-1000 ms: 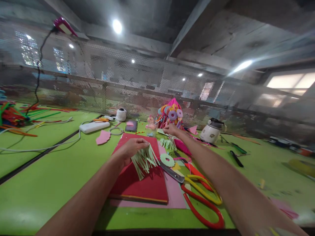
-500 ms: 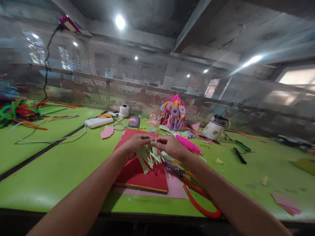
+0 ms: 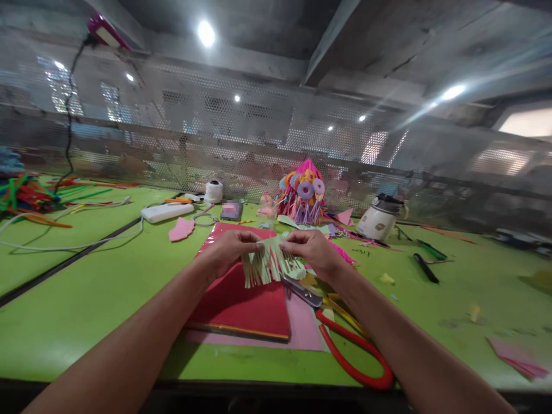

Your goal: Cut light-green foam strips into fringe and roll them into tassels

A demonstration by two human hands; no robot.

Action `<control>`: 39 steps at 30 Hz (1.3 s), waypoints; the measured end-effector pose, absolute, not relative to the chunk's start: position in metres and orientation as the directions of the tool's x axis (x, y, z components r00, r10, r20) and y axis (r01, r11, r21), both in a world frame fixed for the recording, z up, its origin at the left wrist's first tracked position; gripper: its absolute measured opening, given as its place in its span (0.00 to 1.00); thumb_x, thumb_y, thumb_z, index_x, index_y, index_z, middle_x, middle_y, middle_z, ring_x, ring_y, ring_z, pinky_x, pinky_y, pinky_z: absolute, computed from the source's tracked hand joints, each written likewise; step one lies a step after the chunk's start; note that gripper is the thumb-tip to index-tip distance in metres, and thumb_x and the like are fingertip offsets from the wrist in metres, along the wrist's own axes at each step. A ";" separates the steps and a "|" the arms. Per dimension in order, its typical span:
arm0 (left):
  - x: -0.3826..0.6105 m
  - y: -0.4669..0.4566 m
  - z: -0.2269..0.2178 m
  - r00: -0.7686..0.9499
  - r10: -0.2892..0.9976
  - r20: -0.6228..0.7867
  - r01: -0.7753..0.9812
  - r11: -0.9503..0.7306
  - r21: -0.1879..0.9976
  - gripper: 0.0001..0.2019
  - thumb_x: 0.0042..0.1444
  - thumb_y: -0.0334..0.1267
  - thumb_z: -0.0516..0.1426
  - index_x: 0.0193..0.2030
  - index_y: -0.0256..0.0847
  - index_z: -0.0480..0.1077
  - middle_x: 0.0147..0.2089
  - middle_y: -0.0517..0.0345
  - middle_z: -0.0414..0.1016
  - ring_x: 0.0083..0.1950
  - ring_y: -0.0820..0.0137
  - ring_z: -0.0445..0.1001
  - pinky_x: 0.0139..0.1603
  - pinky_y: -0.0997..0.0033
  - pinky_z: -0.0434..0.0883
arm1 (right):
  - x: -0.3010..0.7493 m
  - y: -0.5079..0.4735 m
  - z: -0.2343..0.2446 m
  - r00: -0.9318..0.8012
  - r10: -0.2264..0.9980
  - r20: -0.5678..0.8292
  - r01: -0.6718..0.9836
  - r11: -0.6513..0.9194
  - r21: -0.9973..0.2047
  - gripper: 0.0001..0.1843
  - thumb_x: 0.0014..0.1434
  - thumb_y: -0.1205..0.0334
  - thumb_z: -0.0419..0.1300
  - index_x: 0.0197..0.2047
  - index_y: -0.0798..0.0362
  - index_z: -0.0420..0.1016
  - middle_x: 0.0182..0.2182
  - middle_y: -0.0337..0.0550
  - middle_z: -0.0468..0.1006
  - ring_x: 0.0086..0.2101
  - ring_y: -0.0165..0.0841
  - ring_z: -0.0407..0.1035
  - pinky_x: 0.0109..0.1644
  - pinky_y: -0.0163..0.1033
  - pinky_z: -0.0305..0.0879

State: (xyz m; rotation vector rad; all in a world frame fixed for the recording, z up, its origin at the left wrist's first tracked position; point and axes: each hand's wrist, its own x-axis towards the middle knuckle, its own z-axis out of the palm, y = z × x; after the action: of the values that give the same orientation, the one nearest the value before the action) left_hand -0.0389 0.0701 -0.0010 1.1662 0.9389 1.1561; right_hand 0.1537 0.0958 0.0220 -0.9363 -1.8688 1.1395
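A pale green strip of fringed paper [image 3: 266, 261] is stretched between my two hands, its cut strands hanging down. My left hand [image 3: 233, 248] pinches its left end between thumb and fingers. At the other end, my right hand [image 3: 311, 248] grips the top edge in the same way. Beneath them lies a red pad of paper [image 3: 241, 310], over a pink sheet [image 3: 304, 325]. Large scissors with red handles [image 3: 353, 351] rest beside the pad, under my right forearm, their blades pointing toward the fringe.
Behind my hands stands a colourful tasselled paper ornament [image 3: 304, 192]. A white kettle [image 3: 377, 218] is at the back right, near a black-handled cutter [image 3: 426, 268]. To the left are a white power strip [image 3: 167, 213], a pink paper scrap [image 3: 181, 230] and a thread spool [image 3: 213, 192].
My hands have moved apart, spreading the fringed paper that was bunched between my fingertips. The view has shifted slightly, and more of the scissors shows.
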 end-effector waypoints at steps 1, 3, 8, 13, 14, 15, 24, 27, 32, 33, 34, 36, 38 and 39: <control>-0.039 0.070 -0.001 0.173 0.984 0.032 -0.178 -0.001 0.984 0.09 0.37 0.36 0.66 0.24 0.33 0.72 0.22 0.59 0.72 0.23 0.76 0.67 0.27 0.75 0.63 | 0.154 0.095 0.023 -0.466 0.859 0.210 0.205 0.336 -0.919 0.13 0.43 0.55 0.65 0.21 0.58 0.72 0.17 0.35 0.67 0.21 0.25 0.58 0.26 0.32 0.54; -0.039 0.070 0.000 0.171 0.984 0.048 -0.180 -0.017 0.983 0.09 0.37 0.36 0.66 0.24 0.33 0.73 0.22 0.59 0.72 0.23 0.76 0.67 0.28 0.75 0.63 | 0.153 0.093 0.025 -0.500 0.843 0.200 0.211 0.342 -0.916 0.13 0.44 0.55 0.65 0.23 0.58 0.73 0.19 0.35 0.67 0.22 0.25 0.58 0.27 0.32 0.55; -0.037 0.067 0.002 0.213 0.973 0.084 -0.168 -0.048 0.985 0.10 0.38 0.37 0.66 0.26 0.33 0.73 0.23 0.59 0.72 0.24 0.76 0.68 0.28 0.75 0.64 | 0.150 0.088 0.027 -0.541 0.805 0.241 0.216 0.410 -0.886 0.13 0.47 0.54 0.62 0.26 0.57 0.73 0.21 0.34 0.66 0.24 0.25 0.57 0.29 0.32 0.54; -0.036 0.066 0.003 0.222 0.973 0.068 -0.214 -0.020 0.977 0.14 0.37 0.35 0.66 0.33 0.34 0.73 0.27 0.57 0.74 0.27 0.74 0.70 0.32 0.72 0.67 | 0.150 0.090 0.023 -0.427 0.855 0.293 0.253 0.424 -0.869 0.17 0.46 0.52 0.61 0.18 0.56 0.68 0.16 0.32 0.60 0.19 0.24 0.52 0.24 0.33 0.49; -0.037 0.066 0.002 0.222 0.973 0.064 -0.220 -0.014 0.975 0.14 0.37 0.35 0.66 0.33 0.34 0.73 0.28 0.57 0.74 0.27 0.74 0.70 0.32 0.71 0.68 | 0.150 0.091 0.023 -0.416 0.858 0.300 0.249 0.425 -0.870 0.17 0.46 0.52 0.62 0.18 0.56 0.68 0.16 0.33 0.60 0.20 0.24 0.52 0.24 0.33 0.49; -0.037 0.067 0.002 0.218 0.974 0.063 -0.228 -0.012 0.974 0.13 0.38 0.35 0.66 0.33 0.34 0.73 0.28 0.57 0.74 0.27 0.74 0.70 0.32 0.71 0.68 | 0.150 0.092 0.023 -0.409 0.860 0.305 0.241 0.424 -0.873 0.16 0.46 0.52 0.62 0.17 0.56 0.68 0.16 0.33 0.61 0.20 0.25 0.52 0.25 0.33 0.50; -0.039 0.069 -0.001 0.194 0.975 0.107 -0.247 -0.057 0.967 0.07 0.43 0.35 0.63 0.27 0.34 0.72 0.24 0.59 0.71 0.25 0.77 0.68 0.31 0.74 0.67 | 0.148 0.090 0.021 -0.435 0.872 0.224 0.193 0.334 -0.923 0.14 0.46 0.53 0.63 0.24 0.57 0.72 0.19 0.35 0.67 0.22 0.26 0.57 0.27 0.33 0.53; -0.038 0.066 0.001 0.211 0.967 0.141 -0.257 -0.084 0.963 0.07 0.43 0.35 0.63 0.27 0.34 0.72 0.24 0.60 0.71 0.25 0.76 0.69 0.31 0.74 0.67 | 0.147 0.089 0.020 -0.470 0.862 0.189 0.248 0.335 -0.909 0.12 0.45 0.56 0.64 0.23 0.57 0.71 0.19 0.35 0.67 0.22 0.27 0.59 0.27 0.33 0.54; -0.040 0.066 0.002 0.223 0.962 0.159 -0.247 -0.102 0.964 0.07 0.43 0.36 0.63 0.27 0.35 0.71 0.24 0.61 0.70 0.24 0.77 0.67 0.28 0.76 0.65 | 0.147 0.087 0.020 -0.513 0.837 0.190 0.188 0.325 -0.927 0.08 0.44 0.62 0.64 0.22 0.56 0.69 0.19 0.33 0.66 0.22 0.26 0.58 0.27 0.32 0.54; -0.041 0.066 0.001 0.220 0.961 0.167 -0.246 -0.111 0.963 0.07 0.43 0.36 0.63 0.27 0.35 0.71 0.23 0.61 0.69 0.24 0.78 0.67 0.28 0.77 0.64 | 0.147 0.087 0.021 -0.516 0.835 0.192 0.188 0.328 -0.926 0.07 0.43 0.63 0.64 0.23 0.56 0.69 0.19 0.33 0.67 0.22 0.26 0.59 0.27 0.32 0.54; -0.041 0.067 0.001 0.219 0.960 0.172 -0.246 -0.116 0.962 0.07 0.43 0.36 0.63 0.27 0.34 0.71 0.23 0.61 0.69 0.24 0.78 0.66 0.28 0.77 0.64 | 0.147 0.087 0.021 -0.520 0.832 0.192 0.191 0.332 -0.924 0.06 0.43 0.64 0.63 0.24 0.56 0.70 0.20 0.34 0.67 0.22 0.26 0.59 0.27 0.32 0.54; -0.042 0.067 0.002 0.218 0.962 0.166 -0.245 -0.110 0.963 0.07 0.43 0.36 0.63 0.27 0.34 0.71 0.24 0.61 0.70 0.24 0.78 0.67 0.28 0.77 0.64 | 0.148 0.086 0.023 -0.532 0.825 0.191 0.202 0.343 -0.917 0.05 0.42 0.67 0.62 0.27 0.56 0.72 0.22 0.35 0.69 0.24 0.27 0.61 0.29 0.33 0.56; -0.041 0.068 0.002 0.206 0.967 0.148 -0.247 -0.095 0.964 0.08 0.42 0.35 0.64 0.28 0.34 0.71 0.24 0.60 0.71 0.25 0.77 0.68 0.29 0.77 0.65 | 0.148 0.085 0.024 -0.543 0.822 0.174 0.222 0.340 -0.914 0.05 0.43 0.68 0.62 0.28 0.57 0.74 0.23 0.36 0.71 0.24 0.27 0.62 0.29 0.33 0.56; -0.041 0.068 0.003 0.191 0.972 0.140 -0.248 -0.090 0.965 0.08 0.42 0.35 0.64 0.28 0.34 0.71 0.25 0.60 0.71 0.25 0.77 0.68 0.29 0.76 0.65 | 0.149 0.084 0.024 -0.545 0.822 0.164 0.230 0.335 -0.914 0.06 0.43 0.68 0.61 0.28 0.57 0.75 0.23 0.36 0.71 0.24 0.27 0.62 0.29 0.33 0.56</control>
State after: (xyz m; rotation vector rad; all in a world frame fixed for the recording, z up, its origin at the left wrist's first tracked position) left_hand -0.0411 0.0678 0.0028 1.2044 0.8239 1.2404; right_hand 0.1486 0.0841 0.0244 -0.9197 -1.9690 1.2011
